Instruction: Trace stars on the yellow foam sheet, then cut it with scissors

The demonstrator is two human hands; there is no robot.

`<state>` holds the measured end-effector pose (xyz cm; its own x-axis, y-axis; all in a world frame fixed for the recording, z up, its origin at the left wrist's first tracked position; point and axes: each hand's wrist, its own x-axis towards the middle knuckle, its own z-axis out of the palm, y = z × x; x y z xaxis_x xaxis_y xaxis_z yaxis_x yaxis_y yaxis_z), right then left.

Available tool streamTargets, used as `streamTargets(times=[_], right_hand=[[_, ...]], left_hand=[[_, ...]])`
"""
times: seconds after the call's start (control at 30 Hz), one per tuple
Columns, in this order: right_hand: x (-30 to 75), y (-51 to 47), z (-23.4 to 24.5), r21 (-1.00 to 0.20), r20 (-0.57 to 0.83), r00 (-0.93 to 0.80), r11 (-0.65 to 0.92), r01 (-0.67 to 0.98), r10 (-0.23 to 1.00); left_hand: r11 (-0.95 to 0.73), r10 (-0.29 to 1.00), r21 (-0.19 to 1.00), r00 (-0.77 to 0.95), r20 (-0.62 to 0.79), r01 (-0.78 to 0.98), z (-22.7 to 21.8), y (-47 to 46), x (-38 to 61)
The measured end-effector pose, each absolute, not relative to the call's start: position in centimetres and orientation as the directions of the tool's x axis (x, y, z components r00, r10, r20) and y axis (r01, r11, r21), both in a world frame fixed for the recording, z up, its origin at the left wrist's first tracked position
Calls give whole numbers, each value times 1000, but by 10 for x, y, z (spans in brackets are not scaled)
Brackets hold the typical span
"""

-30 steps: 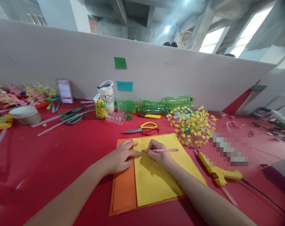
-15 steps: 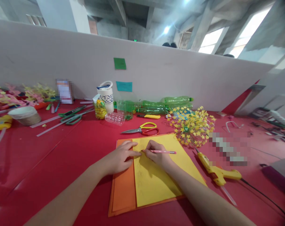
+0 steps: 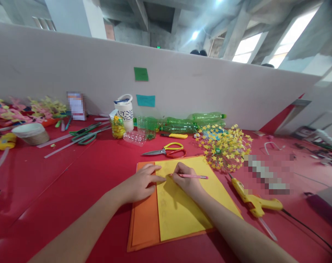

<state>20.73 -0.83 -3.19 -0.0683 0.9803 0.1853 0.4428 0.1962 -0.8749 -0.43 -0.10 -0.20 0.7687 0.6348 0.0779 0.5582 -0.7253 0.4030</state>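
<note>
My right hand is closed around a pink pencil, its point at the yellow sheet. My left hand lies flat with fingers apart, across the left edge of that sheet and the orange sheets beneath it. Faint pencil marks run down the yellow sheet's left side. Just beyond the paper lie scissors with one yellow and one red handle. Right of the sheet stands a cluster of yellow paper stars on thin stems.
A yellow glue gun with a cord lies right of the paper. Farther back are a yellow utility knife, green plastic bottles and a white cup. Green scissors and a white tub are at left.
My right hand has shifted slightly right with the pencil, its point now farther from my left fingertips. My left hand holds its place on the paper.
</note>
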Motion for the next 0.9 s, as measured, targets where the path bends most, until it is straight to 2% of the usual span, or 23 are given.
streamTargets(times=[0.37,0.63,0.9], right_hand=[[208,-10,-22,-864,139,-51,146,482,989],[208,-10,-29,-824,213,-122,245,510,969],[207,-14,-24,-833,195,-197,268,485,961]], left_hand=[[-721,637,412,766,79,557,-2,-1,-5],[-721,637,410,767,74,559,-3,-1,-5],[-732,632,397,769,92,554,-4,-1,-6]])
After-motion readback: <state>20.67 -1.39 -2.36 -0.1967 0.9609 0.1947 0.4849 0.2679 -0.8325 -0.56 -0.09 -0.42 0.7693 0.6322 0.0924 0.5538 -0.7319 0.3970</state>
